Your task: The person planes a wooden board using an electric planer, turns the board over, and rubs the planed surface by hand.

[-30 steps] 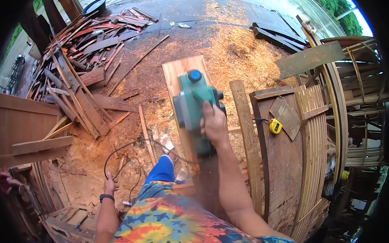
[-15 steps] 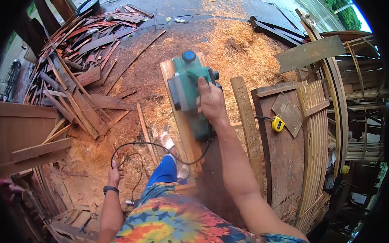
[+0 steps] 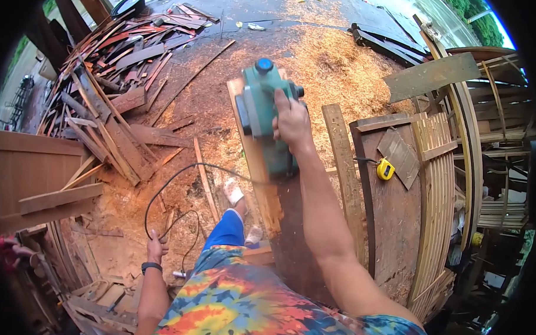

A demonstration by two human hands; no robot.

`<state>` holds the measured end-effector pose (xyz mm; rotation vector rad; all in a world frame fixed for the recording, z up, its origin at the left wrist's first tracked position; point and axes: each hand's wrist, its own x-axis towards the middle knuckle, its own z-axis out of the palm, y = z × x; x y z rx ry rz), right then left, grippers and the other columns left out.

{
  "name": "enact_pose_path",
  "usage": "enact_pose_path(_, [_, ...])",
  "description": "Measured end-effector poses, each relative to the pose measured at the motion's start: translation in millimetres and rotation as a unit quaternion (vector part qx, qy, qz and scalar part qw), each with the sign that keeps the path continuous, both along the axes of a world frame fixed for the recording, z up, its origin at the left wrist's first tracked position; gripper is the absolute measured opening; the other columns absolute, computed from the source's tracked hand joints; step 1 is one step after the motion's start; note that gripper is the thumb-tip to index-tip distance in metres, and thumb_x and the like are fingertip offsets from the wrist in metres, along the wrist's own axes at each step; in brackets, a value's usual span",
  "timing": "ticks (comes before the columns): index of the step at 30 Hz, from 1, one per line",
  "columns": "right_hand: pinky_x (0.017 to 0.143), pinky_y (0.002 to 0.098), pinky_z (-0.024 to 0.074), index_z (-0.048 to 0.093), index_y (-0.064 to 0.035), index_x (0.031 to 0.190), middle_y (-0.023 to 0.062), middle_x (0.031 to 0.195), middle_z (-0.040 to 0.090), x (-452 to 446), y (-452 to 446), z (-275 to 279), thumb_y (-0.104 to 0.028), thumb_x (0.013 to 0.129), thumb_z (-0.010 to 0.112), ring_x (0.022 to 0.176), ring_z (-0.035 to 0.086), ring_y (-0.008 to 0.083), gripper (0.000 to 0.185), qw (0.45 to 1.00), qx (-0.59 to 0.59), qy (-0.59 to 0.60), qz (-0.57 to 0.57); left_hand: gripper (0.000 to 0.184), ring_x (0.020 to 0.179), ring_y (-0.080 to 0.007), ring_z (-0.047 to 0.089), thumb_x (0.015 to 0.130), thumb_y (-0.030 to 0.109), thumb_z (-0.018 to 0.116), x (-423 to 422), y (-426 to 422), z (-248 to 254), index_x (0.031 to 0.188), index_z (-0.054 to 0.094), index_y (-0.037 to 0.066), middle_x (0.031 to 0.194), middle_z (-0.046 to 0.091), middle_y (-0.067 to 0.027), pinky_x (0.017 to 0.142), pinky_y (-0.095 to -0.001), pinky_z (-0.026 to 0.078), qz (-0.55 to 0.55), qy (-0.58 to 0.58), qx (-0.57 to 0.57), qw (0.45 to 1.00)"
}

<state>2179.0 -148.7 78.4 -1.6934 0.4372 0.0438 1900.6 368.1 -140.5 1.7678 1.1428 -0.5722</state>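
Note:
My right hand is wrapped round the handle of a green electric planer with a blue front knob. The planer is blurred by motion and sits on a long wooden board that runs away from me. Its sole is hidden. Low on the left, my left hand has its fingers closed on the black power cord, which arcs up from there to the planer's rear. A dark watch is on that wrist.
Scrap wood lies piled at the far left. Shavings cover the ground. On the right are an upright plank, a wooden panel with a yellow tape measure, and stacked slats. My feet stand left of the board.
The planer and my right hand have slid a little farther forward along the board. My left hand has moved slightly down and left, with the cord's loop spread wider.

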Motion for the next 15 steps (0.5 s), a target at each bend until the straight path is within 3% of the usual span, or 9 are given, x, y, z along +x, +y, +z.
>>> enact_pose_path(5, [0.044, 0.0238, 0.0404, 0.059, -0.0042, 0.097, 0.0019, 0.059, 0.052, -170.5, 0.6, -0.9, -0.061, 0.098, 0.049, 0.047, 0.051, 0.0081, 0.057, 1.0, 0.015, 0.02, 0.006, 0.073, 0.061, -0.0239, 0.066, 0.1, 0.063, 0.034, -9.4, 7.1, -17.4, 0.134, 0.05, -0.001, 0.098, 0.067, -0.0178, 0.049, -0.0346, 0.054, -0.03, 0.065, 0.027, 0.997])
enact_pose_path(7, [0.045, 0.023, 0.0409, 0.059, -0.0043, 0.099, 0.001, 0.06, 0.052, -202.8, 3.7, 9.6, -0.061, 0.098, 0.049, 0.048, 0.051, 0.0074, 0.058, 0.999, -0.012, 0.039, 0.001, 0.072, 0.057, -0.0214, 0.062, 0.1, 0.062, 0.035, -3.9, -1.0, -25.2, 0.135, 0.052, 0.001, 0.093, 0.065, -0.0155, 0.047, -0.033, 0.051, -0.041, 0.06, 0.023, 0.997])
enact_pose_path(10, [0.045, 0.0229, 0.0413, 0.058, -0.004, 0.099, 0.0006, 0.06, 0.052, -193.6, 1.3, 0.1, -0.061, 0.097, 0.05, 0.048, 0.052, 0.0074, 0.058, 1.0, -0.012, 0.026, 0.007, 0.071, 0.056, -0.0188, 0.058, 0.1, 0.063, 0.036, 11.1, -14.0, -31.3, 0.134, 0.055, 0.003, 0.088, 0.063, -0.0122, 0.047, -0.0314, 0.048, -0.06, 0.04, 0.009, 0.997])
enact_pose_path(15, [0.04, 0.0244, 0.0397, 0.059, -0.0021, 0.094, 0.0017, 0.056, 0.052, -91.9, -0.5, -14.7, -0.062, 0.096, 0.052, 0.043, 0.051, 0.0088, 0.061, 1.0, -0.027, 0.003, 0.015, 0.078, 0.064, -0.02, 0.063, 0.099, 0.067, 0.035, 37.5, -32.8, -19.9, 0.137, 0.051, 0.0, 0.097, 0.066, -0.0141, 0.053, -0.032, 0.052, -0.066, 0.014, -0.007, 0.998])
